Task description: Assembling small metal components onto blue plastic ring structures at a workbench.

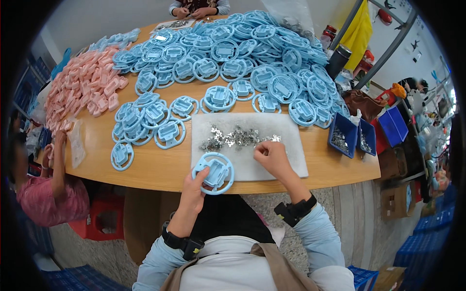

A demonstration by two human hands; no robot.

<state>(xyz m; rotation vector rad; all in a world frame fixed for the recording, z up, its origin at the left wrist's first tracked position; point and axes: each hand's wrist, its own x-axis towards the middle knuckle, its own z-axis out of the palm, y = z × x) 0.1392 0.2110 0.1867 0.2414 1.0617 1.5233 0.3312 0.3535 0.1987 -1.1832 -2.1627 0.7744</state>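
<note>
Left hand (195, 186): closed around the lower-left rim of a blue plastic ring part (213, 172), thumb over the rim, fingers beneath. Part held at the near edge of the desk (160, 169), half over the white mat (272, 160), face up and tilted slightly toward the head; central rectangular seat thereby exposed and within reach of the other hand.

Right hand (272, 156): fingers curled in to a pinch, resting on the white mat at 3 o'clock from the ring part, just beside it. Contents of the pinch too small to resolve; grip on a metal piece cannot be confirmed.

Small metal pieces (233, 138): scattered in a loose heap on the mat at 12 o'clock from the held part. Pale mat gives contrast against the shiny pieces and keeps them off the wood.

Stock of blue ring parts (252, 53): piled across the far half of the desk from 11 to 2 o'clock, with a smaller cluster (145, 123) at 10 o'clock, nearer the left hand.

Pink plastic parts (87, 85): separate pile at 10 o'clock, far left of the desk, kept apart from the blue by colour.

Blue bins (352, 136): at 3 o'clock on the right desk edge, holding further small metal items.

Dark flask (338, 60): upright at 2 o'clock beyond the blue pile.

Other persons: one seated at 9 o'clock in a pink top (43, 199), one pair of hands (194, 10) at 12 o'clock on the far side.
</note>
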